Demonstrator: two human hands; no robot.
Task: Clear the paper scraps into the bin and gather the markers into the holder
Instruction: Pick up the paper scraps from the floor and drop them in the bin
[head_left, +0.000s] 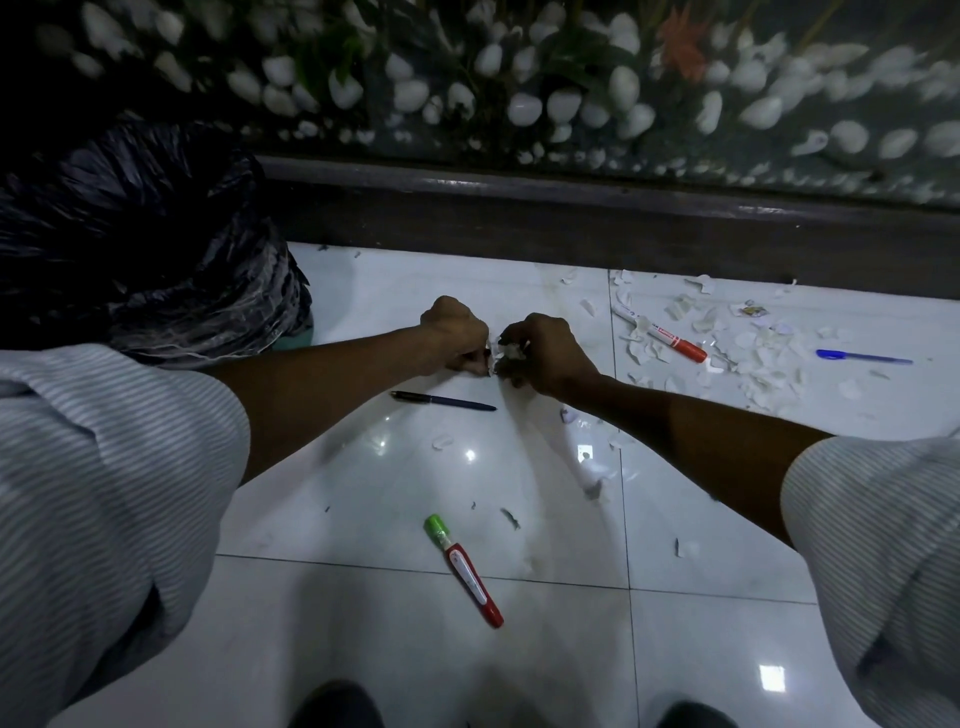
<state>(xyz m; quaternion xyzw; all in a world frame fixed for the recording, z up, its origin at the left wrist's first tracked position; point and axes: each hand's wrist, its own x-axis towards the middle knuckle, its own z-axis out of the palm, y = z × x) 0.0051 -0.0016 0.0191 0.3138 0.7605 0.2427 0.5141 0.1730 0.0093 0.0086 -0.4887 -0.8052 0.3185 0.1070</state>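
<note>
Both hands, the left hand and right hand, are pinched around gathered paper scraps low over the floor, so the scrap-clearing step looks underway, and next comes carrying them left to the bin.

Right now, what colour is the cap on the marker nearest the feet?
Green cap, on a red marker; head view.

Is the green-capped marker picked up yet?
No, the green-capped marker lies on the floor tile, near the person, apart from both hands.
</note>
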